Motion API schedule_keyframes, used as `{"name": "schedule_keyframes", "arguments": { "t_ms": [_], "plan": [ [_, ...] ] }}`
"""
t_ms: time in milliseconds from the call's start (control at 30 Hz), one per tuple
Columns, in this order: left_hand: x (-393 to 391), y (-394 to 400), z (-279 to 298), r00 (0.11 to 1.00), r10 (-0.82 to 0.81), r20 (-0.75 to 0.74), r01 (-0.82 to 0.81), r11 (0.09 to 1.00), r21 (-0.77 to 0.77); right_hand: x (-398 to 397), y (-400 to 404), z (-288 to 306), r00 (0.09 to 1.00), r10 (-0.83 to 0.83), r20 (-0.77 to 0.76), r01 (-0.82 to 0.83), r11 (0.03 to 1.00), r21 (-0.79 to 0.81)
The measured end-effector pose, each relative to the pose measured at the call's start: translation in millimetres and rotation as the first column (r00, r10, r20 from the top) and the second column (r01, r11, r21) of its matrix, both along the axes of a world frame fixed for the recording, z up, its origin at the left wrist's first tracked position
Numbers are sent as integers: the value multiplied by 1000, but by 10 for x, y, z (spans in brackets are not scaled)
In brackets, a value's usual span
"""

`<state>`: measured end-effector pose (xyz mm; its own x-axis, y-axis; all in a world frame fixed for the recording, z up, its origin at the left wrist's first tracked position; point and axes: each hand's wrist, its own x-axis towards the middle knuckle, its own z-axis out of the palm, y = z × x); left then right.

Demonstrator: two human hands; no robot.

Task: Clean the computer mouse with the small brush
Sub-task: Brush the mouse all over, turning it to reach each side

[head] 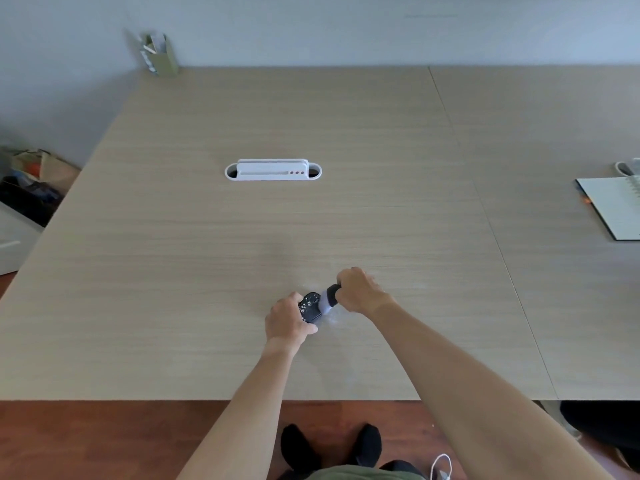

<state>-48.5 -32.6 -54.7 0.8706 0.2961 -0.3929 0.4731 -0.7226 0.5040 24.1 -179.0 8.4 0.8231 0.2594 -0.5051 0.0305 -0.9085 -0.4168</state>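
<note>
A black computer mouse speckled with white crumbs lies on the wooden table, near its front edge. My left hand grips the mouse from its left and near side. My right hand holds a small brush with a dark handle and pale bristles. The bristles press against the mouse's right side. A faint white dusting lies on the table just right of the mouse.
A white cable-port cover sits in the table's middle. A pen holder stands at the far left corner. An open notebook lies at the right edge. Bags rest on the floor at left.
</note>
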Motion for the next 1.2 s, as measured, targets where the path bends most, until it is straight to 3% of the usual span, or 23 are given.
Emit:
{"name": "schedule_keyframes", "arguments": {
  "t_ms": [133, 300, 400, 533, 667, 833, 900, 1033, 1200],
  "plan": [
    [10, 2, 33, 999, -39, -14, 39, 999, -1, 0, 65, -103, 996, 23, -88, -16, 997, 77],
    [17, 40, 34, 996, -85, -35, 85, 996, -6, -96, -12, -58, 990, -108, 92, 111, 994, -19],
    [27, 43, 54, 992, -123, -36, 123, 992, 4, -47, -23, -132, 984, -165, 71, 161, 986, 53],
    [44, 46, 79, 990, -130, -46, 129, 991, -18, -44, -42, -142, 999, -36, -30, 37, 998, 46],
    [47, 87, 94, 993, -106, -43, 103, 992, -67, -79, -53, -83, 994, -74, 84, 76, 997, -27],
    [120, 118, 102, 990, -125, -66, 120, 990, -71, 23, 52, -143, 999, -26, -19, 28, 994, 109],
    [134, 121, 129, 988, -139, -66, 134, 988, -74, -30, 31, -87, 998, 26, -52, -23, 998, 58],
    [129, 150, 118, 986, -156, -64, 151, 986, -75, -77, -55, -42, 997, -28, 74, 33, 997, -72],
    [133, 155, 116, 975, -216, -48, 219, 974, 57, 11, -10, -96, 999, -35, -21, 36, 996, 83]
  ]
}}
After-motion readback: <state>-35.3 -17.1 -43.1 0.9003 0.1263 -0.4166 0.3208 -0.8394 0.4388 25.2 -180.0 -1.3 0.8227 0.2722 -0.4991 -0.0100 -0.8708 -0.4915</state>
